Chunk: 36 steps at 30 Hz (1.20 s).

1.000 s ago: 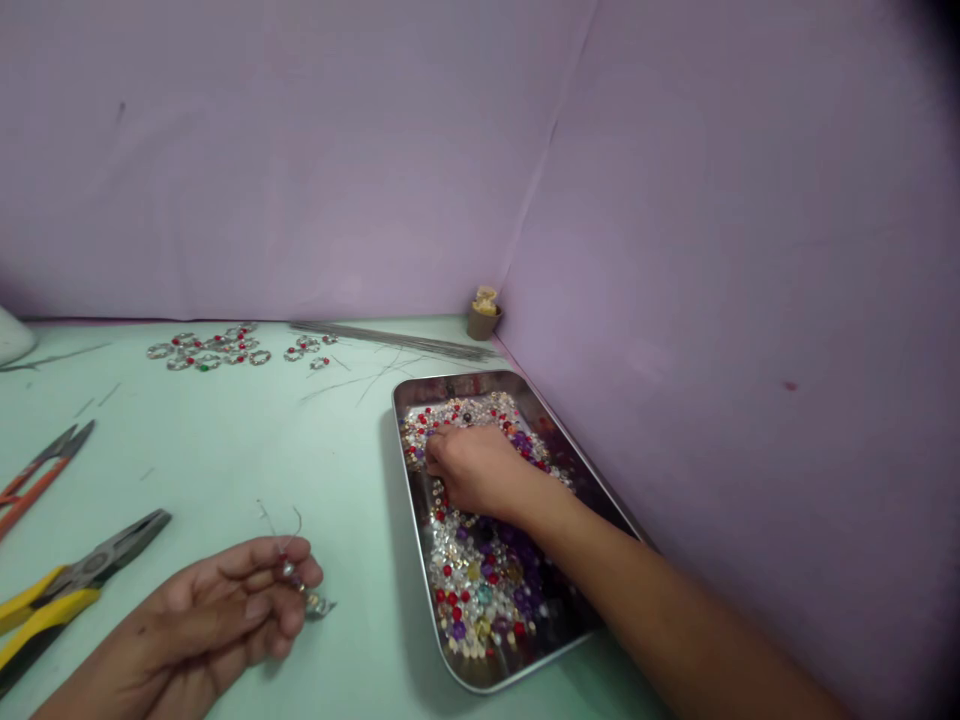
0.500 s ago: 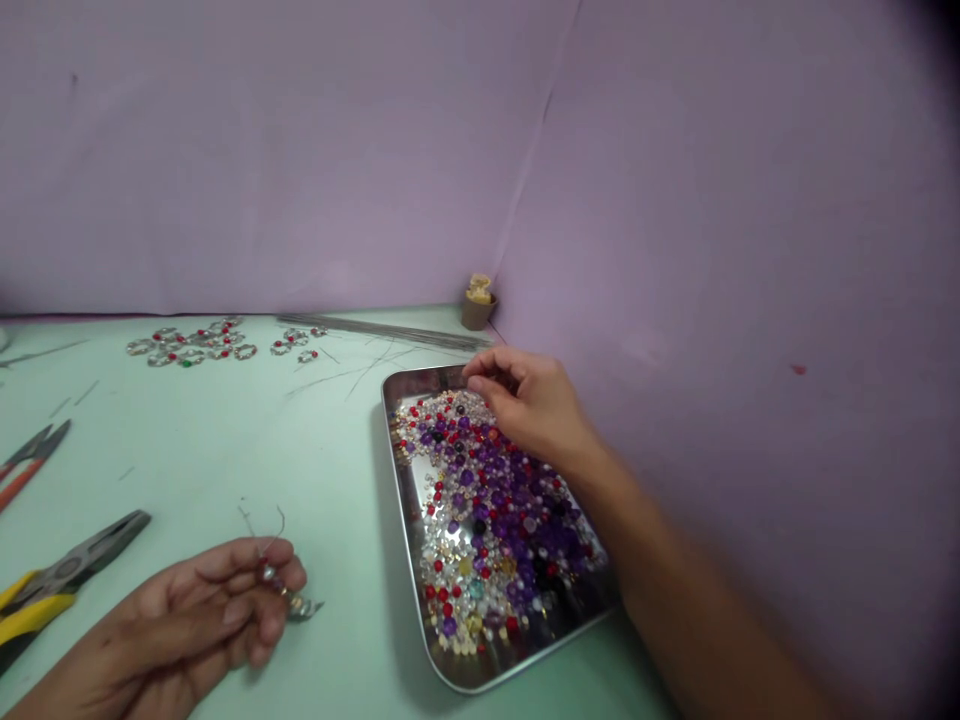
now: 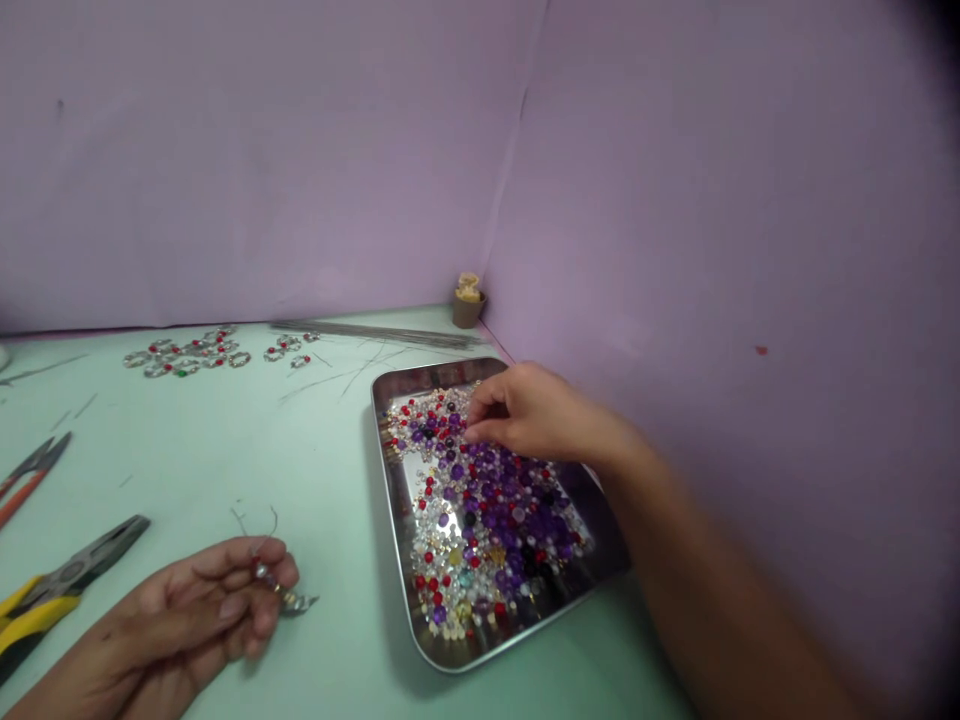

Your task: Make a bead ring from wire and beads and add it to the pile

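Observation:
My left hand (image 3: pixel 202 610) is closed on a beaded wire (image 3: pixel 289 598), low at the left of the table. Silvery and pale beads sit on it, and thin wire ends stick up above the fingers. Over the metal tray (image 3: pixel 397 560) my right hand (image 3: pixel 517 410) reaches down, thumb and fingers bent toward each other at the beads. Loose beads (image 3: pixel 487 500) in purple, red, clear, black and yellow cover much of the tray's floor. Whether a bead is between the right fingertips I cannot make out.
Yellow-handled pliers (image 3: pixel 67 580) and orange-handled pliers (image 3: pixel 37 470) lie at the left. Several beaded rings (image 3: pixel 195 350) rest toward the back, beside a bundle of thin wires (image 3: pixel 375 332). A small brown pot (image 3: pixel 468 308) stands in the corner against the purple wall (image 3: pixel 262 150).
My right hand has moved from the tray's far edge down toward the beads inside. My left hand keeps its hold on the beaded wire. The view has shifted slightly.

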Each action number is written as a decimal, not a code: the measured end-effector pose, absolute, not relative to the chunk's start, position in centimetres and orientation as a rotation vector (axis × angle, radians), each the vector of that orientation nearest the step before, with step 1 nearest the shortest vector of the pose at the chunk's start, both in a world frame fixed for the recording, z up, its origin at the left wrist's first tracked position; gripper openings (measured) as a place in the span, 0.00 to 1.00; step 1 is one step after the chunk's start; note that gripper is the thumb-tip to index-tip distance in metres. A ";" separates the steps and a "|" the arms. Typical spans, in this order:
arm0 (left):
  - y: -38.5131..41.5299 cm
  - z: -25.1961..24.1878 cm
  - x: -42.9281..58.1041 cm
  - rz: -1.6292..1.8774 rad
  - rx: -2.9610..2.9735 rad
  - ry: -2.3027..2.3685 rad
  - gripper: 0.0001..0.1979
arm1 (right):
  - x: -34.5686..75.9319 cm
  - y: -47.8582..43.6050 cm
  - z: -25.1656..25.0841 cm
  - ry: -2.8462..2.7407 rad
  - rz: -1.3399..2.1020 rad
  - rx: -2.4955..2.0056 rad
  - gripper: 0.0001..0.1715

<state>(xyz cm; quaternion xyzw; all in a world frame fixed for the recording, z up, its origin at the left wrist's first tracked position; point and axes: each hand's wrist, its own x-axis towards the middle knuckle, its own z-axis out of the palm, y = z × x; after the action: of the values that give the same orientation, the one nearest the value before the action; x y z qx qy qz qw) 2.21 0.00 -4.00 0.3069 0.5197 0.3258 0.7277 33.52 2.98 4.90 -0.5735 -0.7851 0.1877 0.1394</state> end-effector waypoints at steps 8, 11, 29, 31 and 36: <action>0.0 -3.3 2.7 0.732 0.672 1.138 0.16 | 34.5 2.3 6.1 -2.405 0.613 -1.897 0.08; -0.1 -2.9 2.8 0.696 0.669 1.110 0.14 | 34.2 2.3 6.1 -2.435 0.610 -1.923 0.11; -0.1 -2.9 2.7 0.670 0.706 1.080 0.12 | 34.4 2.5 5.4 -2.499 0.730 -1.980 0.06; -0.1 -3.0 2.6 0.678 0.722 1.087 0.12 | 34.4 2.6 5.3 -2.503 0.748 -1.978 0.05; -0.1 -3.1 2.7 0.675 0.714 1.122 0.13 | 34.2 2.7 4.8 -2.528 0.852 -1.904 0.04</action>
<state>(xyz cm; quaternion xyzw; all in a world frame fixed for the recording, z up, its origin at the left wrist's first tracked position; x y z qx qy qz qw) 2.66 -0.14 -3.06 0.3247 0.5103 0.3071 0.7348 34.22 2.71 4.83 -0.5796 -0.7695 0.2594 -0.0678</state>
